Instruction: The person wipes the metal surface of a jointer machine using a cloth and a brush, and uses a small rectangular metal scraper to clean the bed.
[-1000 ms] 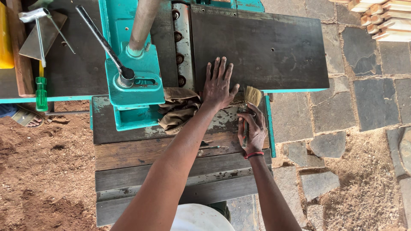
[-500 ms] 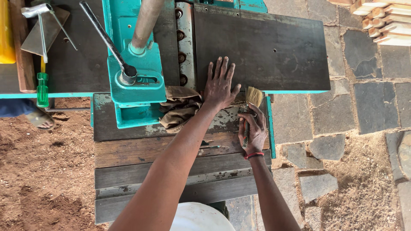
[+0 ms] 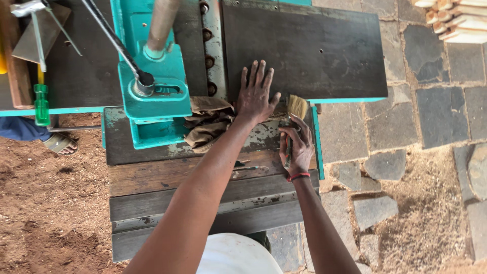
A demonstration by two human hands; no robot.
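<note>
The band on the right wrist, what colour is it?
Red, with a darker strand beside it: the wrist band shows in the head view, just below the right hand.

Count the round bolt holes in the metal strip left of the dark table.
4 in view on the strip: top, below it, third, lowest beside the left hand. Others may be hidden.

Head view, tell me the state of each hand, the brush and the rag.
left hand: open, flat on the dark machine table
right hand: shut on the brush
brush: held, bristles at the table's edge
rag: crumpled, lying beside the left hand
</note>
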